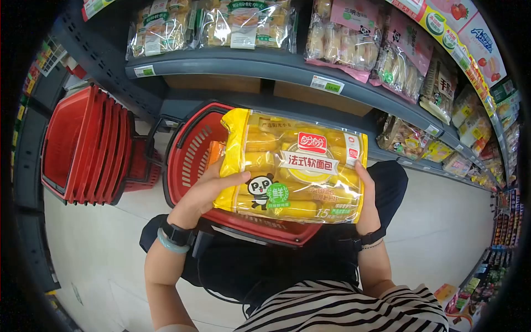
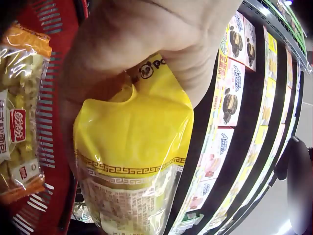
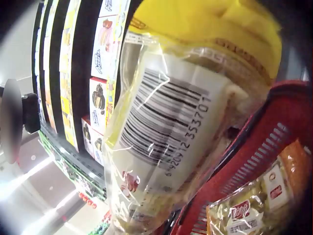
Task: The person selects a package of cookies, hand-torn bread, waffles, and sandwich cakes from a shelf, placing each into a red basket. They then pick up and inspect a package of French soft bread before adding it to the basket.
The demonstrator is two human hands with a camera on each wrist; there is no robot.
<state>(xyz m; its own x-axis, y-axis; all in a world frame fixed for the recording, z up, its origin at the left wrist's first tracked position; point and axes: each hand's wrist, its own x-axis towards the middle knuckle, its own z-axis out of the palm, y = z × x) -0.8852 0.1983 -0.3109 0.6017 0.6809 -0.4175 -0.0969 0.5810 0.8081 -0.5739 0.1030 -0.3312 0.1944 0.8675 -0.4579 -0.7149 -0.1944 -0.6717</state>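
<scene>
A large yellow bag of bread rolls (image 1: 298, 171), printed with a panda, is held over a red shopping basket (image 1: 180, 182). My left hand (image 1: 198, 191) grips its left end, thumb across the front. On the opposite edge my right hand (image 1: 366, 193) holds the bag with its thumb on the front; the other fingers are hidden behind it. The left wrist view shows the bag's yellow end gathered in the left hand (image 2: 142, 34). A barcode on the bag (image 3: 161, 122) faces the right wrist camera. An orange-ended bread bag (image 2: 22, 117) lies inside the basket.
A stack of red baskets (image 1: 83, 144) stands on the floor at left. In front, a dark shelf (image 1: 210, 63) carries several packs of bread (image 1: 246, 25). More packaged snacks (image 1: 459, 119) line the shelves at right. The person's legs (image 1: 387, 182) are close behind the basket.
</scene>
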